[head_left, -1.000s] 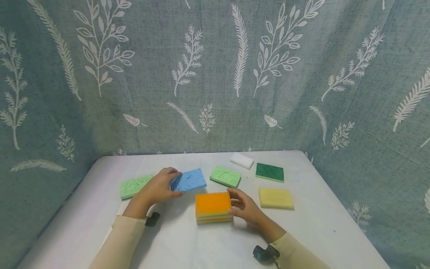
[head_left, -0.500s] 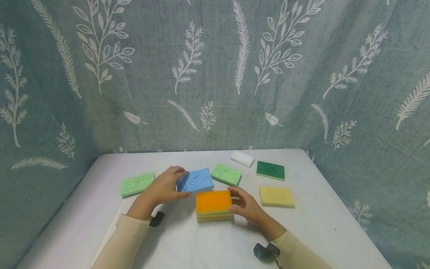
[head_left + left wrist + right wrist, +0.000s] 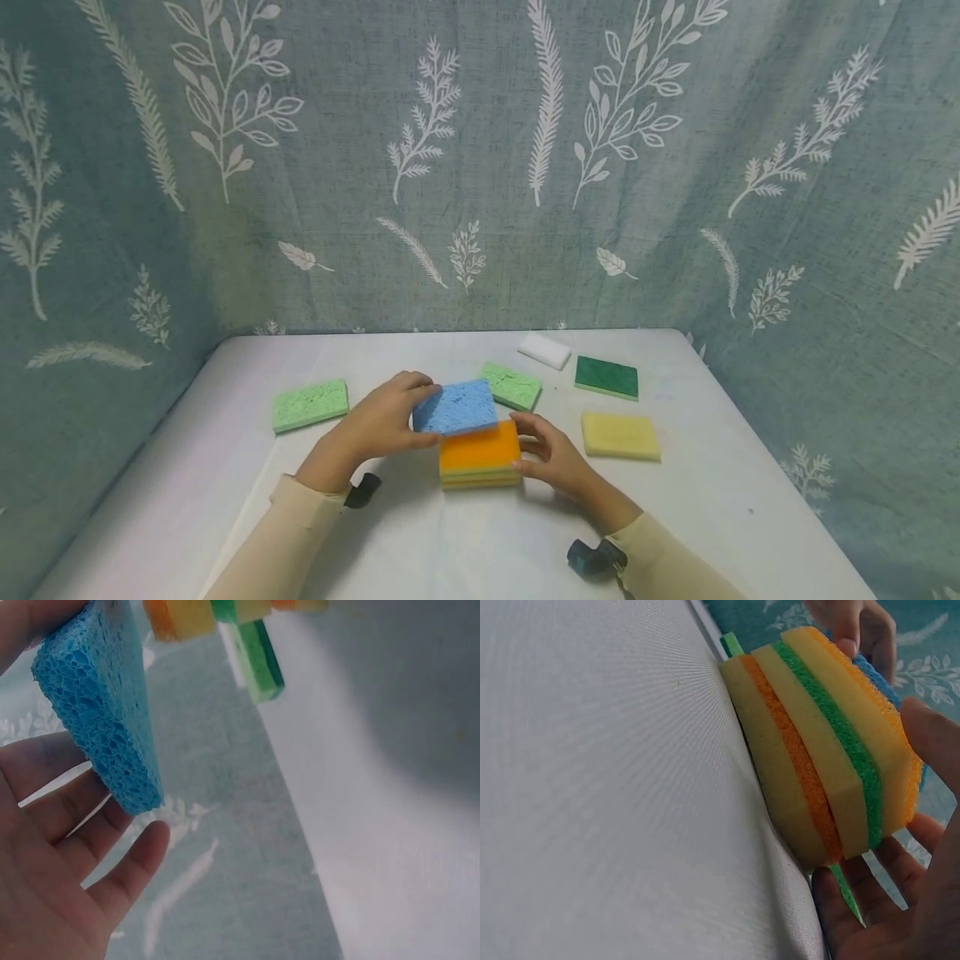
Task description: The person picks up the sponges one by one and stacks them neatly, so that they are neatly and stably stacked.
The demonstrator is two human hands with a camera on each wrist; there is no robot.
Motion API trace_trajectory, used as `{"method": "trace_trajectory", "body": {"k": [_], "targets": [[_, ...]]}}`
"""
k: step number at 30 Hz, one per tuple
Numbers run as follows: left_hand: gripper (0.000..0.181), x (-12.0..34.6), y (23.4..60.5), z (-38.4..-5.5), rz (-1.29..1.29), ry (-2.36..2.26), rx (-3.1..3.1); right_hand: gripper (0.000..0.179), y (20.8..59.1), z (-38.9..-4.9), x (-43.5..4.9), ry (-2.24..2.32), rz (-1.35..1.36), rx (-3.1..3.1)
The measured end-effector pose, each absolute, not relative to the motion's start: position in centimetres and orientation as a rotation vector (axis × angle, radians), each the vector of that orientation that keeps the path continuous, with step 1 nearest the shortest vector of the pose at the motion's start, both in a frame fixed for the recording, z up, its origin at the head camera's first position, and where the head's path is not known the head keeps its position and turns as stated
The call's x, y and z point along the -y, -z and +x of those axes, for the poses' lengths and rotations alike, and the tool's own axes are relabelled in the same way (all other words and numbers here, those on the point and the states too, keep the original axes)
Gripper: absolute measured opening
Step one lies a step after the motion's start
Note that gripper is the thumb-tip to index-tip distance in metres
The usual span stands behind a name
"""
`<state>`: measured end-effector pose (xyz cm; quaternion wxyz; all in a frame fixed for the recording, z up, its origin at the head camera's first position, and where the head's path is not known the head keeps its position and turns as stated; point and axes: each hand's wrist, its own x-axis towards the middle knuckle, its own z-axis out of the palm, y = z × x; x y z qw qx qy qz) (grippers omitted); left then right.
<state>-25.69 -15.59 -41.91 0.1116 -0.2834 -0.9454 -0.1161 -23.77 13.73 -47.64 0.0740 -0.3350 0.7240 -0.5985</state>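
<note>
My left hand holds a blue sponge by its left end, thumb at the near edge and fingers at the far edge. The blue sponge overlaps the back left of a stack of scrub sponges; the left wrist view shows its porous side tilted. The stack's layers are yellow foam with orange and green scouring faces, orange on top. My right hand grips the stack's right end between thumb and fingers. I cannot tell whether the blue sponge touches the stack.
On the white table lie a green sponge at left and another green sponge behind the stack. A white sponge, a dark green scrub sponge and a yellow sponge lie to the right. A patterned curtain surrounds the table.
My left hand has carried the blue sponge rightward, from left of the stack to over its back left part. The right hand has stayed at the stack's right end.
</note>
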Motion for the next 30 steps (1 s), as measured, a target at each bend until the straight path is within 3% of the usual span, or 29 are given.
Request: {"method": "trace_trajectory", "body": {"k": [15,22,30], "targets": [[0.073,13.9,42.3,-25.1,-0.936,0.331,2.752,0.067,50.6,-25.5,-14.2,1.854,-1.014,-2.151],[0.071,13.2,42.3,-24.9,-1.012,0.303,2.73,0.07,48.0,-24.2,-13.8,1.85,-0.883,-2.132],[0.068,12.9,42.2,-24.4,-1.076,0.3,2.692,0.072,47.9,-23.9,-13.9,1.813,-0.871,-2.193]]}}
